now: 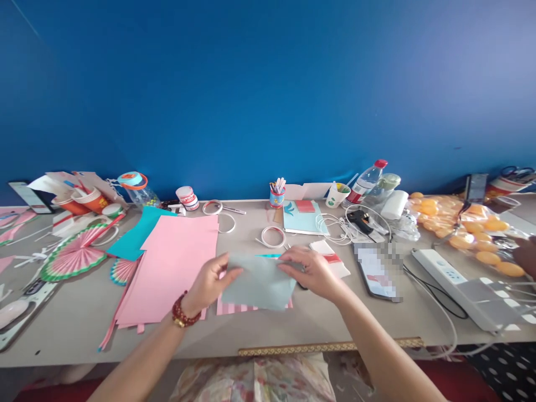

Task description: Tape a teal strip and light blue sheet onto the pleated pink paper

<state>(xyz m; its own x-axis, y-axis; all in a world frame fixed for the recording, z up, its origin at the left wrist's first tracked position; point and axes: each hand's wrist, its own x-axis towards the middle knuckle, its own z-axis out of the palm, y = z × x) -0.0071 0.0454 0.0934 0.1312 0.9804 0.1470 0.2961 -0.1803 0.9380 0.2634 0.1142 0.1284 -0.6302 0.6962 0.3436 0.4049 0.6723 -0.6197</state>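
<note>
A pale grey-green sheet of paper (pixel 258 285) is stretched between my two hands, slightly blurred. My left hand (pixel 213 282), with a red bead bracelet at the wrist, pinches its upper left edge. At the upper right edge, my right hand (pixel 307 272) grips the same sheet. Beneath it lies a pink striped paper (pixel 234 309), mostly covered, and a strip of teal paper (pixel 268 255) peeks out behind. Just left of my left hand is a stack of pink paper sheets (pixel 173 262). A white and red packet (pixel 330 258) rests beside my right hand.
Pleated paper fans (pixel 75 257) and cups lie at left. Along the blue wall stand a pen holder (pixel 277 196), a notebook (pixel 302 220) and a bottle (pixel 368 181). A phone (pixel 377 273), a power strip (pixel 452 285), bagged orange balls (pixel 464 226) and another person's hand (pixel 525 257) are at right.
</note>
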